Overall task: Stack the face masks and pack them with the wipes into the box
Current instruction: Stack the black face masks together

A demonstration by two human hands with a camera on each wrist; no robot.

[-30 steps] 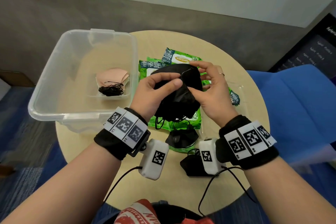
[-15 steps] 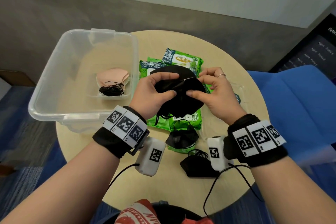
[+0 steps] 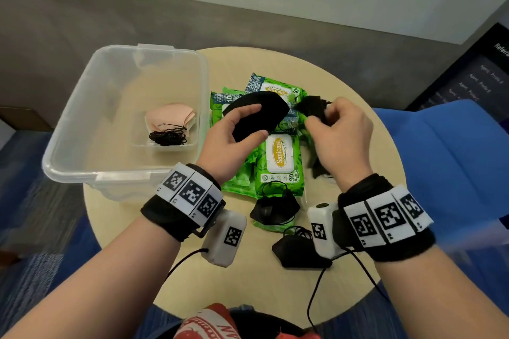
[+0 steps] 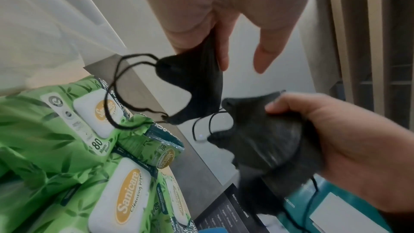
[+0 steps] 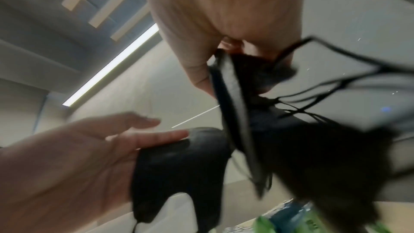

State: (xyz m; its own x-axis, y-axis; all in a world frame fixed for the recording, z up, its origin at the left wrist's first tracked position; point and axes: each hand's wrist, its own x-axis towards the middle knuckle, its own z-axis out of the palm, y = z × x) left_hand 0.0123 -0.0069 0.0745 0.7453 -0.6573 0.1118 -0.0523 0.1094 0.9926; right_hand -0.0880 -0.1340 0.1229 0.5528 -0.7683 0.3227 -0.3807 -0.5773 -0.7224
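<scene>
Separated since half a second ago: the two hands, which then met on one bundle of black masks, now each hold their own part, the right hand drawn off to the right. Left hand point(image 3: 234, 140): thumb on top and fingers point(image 4: 221, 49) beneath, pinching a folded black mask point(image 3: 257, 114) held flat above the wipes; its ear loops hang free toward the packs in the left wrist view. Right hand point(image 3: 341, 137): fingers curled round a second black mask point(image 3: 314, 107), bunched in the grip, part of it trailing below the palm; its outline is blurred in the right wrist view. The two masks are close but apart in the head view. Wipes packs point(image 3: 278, 162): several green packs lying overlapped on the round worktop point(image 3: 344, 85), directly beneath both hands, just right of the box. Box point(image 3: 82, 129): clear plastic, open, standing on the left part of the worktop and overhanging its edge; inside, near its right wall, a small stack of pink masks point(image 3: 170, 115) with a tangle of black loops on top. Two more black masks on the worktop nearer the person: one point(image 3: 274, 208) resting on the near edge of a wipes pack, the other point(image 3: 296, 252) beside the right wrist camera, partly hidden by it. Blue chair point(image 3: 446, 157) to the right of the worktop.
</scene>
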